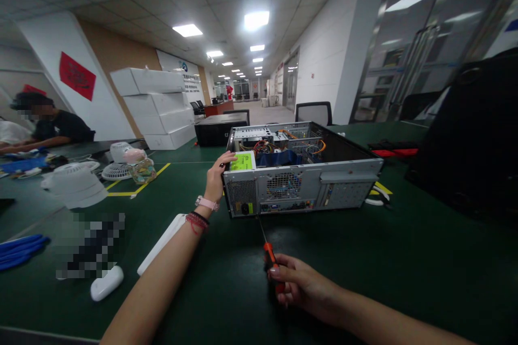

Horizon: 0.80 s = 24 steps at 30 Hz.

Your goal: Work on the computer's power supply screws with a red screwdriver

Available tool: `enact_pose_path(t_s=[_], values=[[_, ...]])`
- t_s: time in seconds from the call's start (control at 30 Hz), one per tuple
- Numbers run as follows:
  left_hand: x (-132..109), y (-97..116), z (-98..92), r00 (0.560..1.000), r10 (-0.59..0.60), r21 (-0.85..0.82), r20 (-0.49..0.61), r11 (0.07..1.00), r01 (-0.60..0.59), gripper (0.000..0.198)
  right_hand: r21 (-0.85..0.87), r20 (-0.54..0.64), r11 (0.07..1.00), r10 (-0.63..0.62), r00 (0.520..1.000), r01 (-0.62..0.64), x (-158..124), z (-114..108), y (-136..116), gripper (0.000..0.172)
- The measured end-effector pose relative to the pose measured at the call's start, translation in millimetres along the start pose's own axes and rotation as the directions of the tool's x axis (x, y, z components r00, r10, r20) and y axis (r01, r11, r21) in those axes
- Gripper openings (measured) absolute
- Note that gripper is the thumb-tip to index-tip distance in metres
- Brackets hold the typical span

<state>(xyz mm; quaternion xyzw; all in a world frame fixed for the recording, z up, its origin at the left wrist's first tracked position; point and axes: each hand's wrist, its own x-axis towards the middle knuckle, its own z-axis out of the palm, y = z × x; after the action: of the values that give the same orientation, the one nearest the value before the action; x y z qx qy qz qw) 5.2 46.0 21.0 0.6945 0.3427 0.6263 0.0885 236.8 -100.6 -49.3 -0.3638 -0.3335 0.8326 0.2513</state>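
An opened computer case lies on its side on the dark green table, its rear panel facing me and wires showing inside. My left hand rests on the case's near left corner, fingers apart over the edge beside a power supply with a green label. In my right hand is a screwdriver with a red and black handle, gripped between thumb and fingers. Its thin shaft points up and away, the tip at the lower edge of the rear panel, near the power supply. Whether it touches a screw I cannot tell.
Left on the table are a long white object, a white mouse-like object, blue cable and white fan parts. Behind stand white boxes. A black bag-like object rises at right. A person sits far left.
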Motion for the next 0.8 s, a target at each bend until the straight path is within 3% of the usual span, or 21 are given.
enact_pose_path(t_s=[0.27, 0.6, 0.8], values=[[-0.1, -4.3, -0.5, 1.0, 0.008, -0.005, 0.005, 1.0, -0.008, 0.042, -0.05, -0.018, 0.996, -0.073, 0.997, 0.072, -4.1, 3.7, 4.8, 0.052], [-0.3, -2.1, 0.2, 1.0, -0.001, -0.021, -0.003, 1.0, 0.001, 0.041, -0.059, 0.096, 0.998, 0.0, 0.995, 0.005, -3.6, -0.2, 2.5, 0.057], [-0.5, -5.1, 0.5, 1.0, -0.003, -0.011, -0.003, 1.0, 0.003, 0.044, -0.035, 0.064, 0.999, 0.012, 0.998, -0.01, 0.4, -4.4, 4.3, 0.049]])
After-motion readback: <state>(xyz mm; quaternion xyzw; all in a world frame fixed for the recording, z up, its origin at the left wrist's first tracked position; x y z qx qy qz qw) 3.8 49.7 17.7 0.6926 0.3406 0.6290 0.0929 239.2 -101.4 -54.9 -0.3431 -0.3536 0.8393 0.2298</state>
